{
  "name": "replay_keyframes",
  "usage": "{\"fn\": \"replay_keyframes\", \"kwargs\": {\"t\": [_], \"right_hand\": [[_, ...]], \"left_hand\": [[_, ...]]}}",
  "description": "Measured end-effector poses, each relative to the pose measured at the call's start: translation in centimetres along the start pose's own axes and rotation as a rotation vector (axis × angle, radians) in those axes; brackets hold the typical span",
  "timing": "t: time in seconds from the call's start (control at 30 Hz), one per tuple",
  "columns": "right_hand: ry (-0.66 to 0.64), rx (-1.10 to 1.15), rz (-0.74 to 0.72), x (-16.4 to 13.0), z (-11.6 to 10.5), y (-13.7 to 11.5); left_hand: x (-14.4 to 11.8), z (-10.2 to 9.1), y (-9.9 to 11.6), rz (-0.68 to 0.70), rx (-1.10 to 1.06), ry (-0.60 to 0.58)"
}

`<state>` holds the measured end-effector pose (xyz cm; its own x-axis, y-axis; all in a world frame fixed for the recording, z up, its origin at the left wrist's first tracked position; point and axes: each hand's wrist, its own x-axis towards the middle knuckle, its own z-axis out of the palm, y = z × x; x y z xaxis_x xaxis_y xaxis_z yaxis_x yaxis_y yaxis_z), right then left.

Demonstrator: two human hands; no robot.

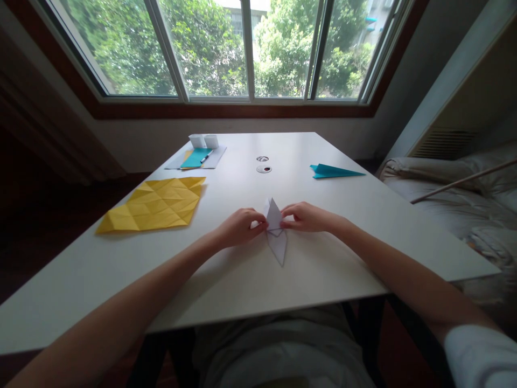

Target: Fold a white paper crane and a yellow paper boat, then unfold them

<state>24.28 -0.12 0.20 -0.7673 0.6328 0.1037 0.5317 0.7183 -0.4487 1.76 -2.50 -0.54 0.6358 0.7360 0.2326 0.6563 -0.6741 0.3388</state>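
Observation:
A folded piece of white paper [277, 245] lies on the white table in front of me, one pointed flap raised and another point lying toward me. My left hand [243, 226] pinches its left edge between thumb and fingers. On the opposite edge, my right hand [304, 217] holds the paper with thumb and fingertips. Both hands rest low, close to the tabletop, at about the middle of the folded paper.
A creased yellow sheet [161, 202] lies to the left, and a blue paper plane [333, 171] to the right. Two round stickers [264, 169] sit mid-table. Farther back are stacked papers with a pen [207, 156] and white folded paper boxes [204, 141]. The table edge [258, 314] runs before me.

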Motion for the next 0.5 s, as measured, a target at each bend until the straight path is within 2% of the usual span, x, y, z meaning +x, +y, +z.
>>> {"fn": "replay_keyframes", "kwargs": {"t": [0.23,0.5], "right_hand": [[0.056,-0.017,0.048,0.09,0.55,0.18],[0.041,0.001,0.054,-0.01,0.30,-0.08]], "left_hand": [[0.29,0.72,-0.28,-0.162,-0.079,0.088],[0.20,0.71,-0.09,-0.168,-0.094,0.085]]}}
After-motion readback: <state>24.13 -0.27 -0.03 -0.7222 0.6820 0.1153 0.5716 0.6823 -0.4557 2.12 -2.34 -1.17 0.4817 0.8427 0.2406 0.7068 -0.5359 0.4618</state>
